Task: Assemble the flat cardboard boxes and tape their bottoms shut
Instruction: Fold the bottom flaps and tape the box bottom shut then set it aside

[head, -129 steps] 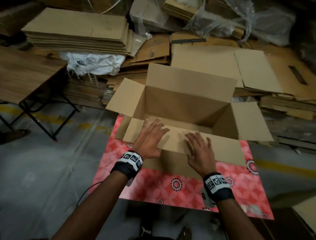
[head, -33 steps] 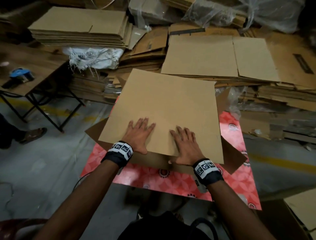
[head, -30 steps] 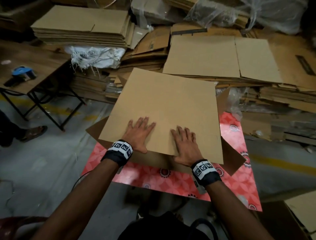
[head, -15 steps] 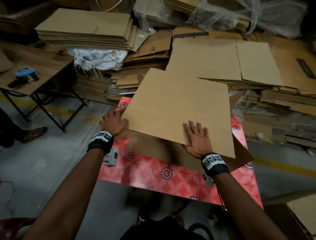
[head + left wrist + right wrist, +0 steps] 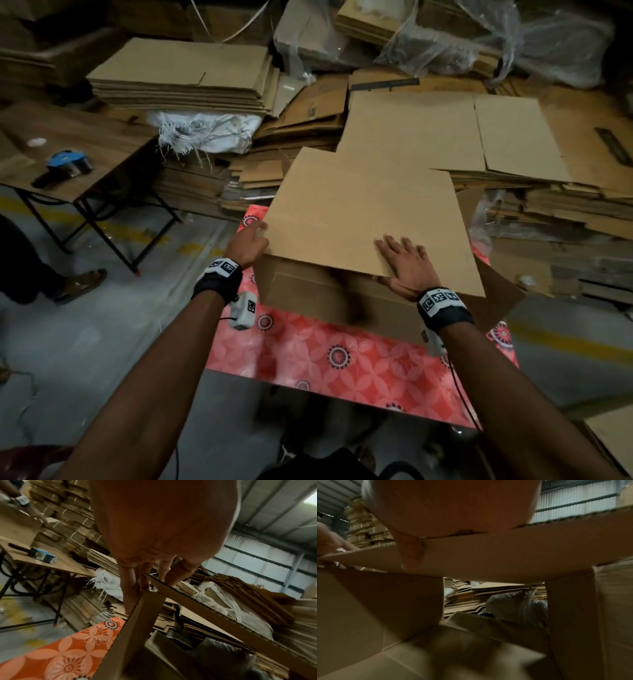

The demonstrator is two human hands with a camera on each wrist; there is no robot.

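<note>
Box (image 5: pixel 359 222) on mat (image 5: pixel 342 363) – tape gun (image 5: pixel 63 166) on table (image 5: pixel 102 144) far left

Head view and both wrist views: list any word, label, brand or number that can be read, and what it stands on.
No readable text.
Wristbands: black-and-white square code patterns, no letters.
Dark strip on flat cardboard: possibly print, too blurred to read.
Blue tape dispenser: no legible label.

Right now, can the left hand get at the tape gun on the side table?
Probably yes, but not without letting go. The left hand is at the box's left corner; the tape gun lies on the side table farther left, with open floor between. It looks like a stretch or a step.
</note>
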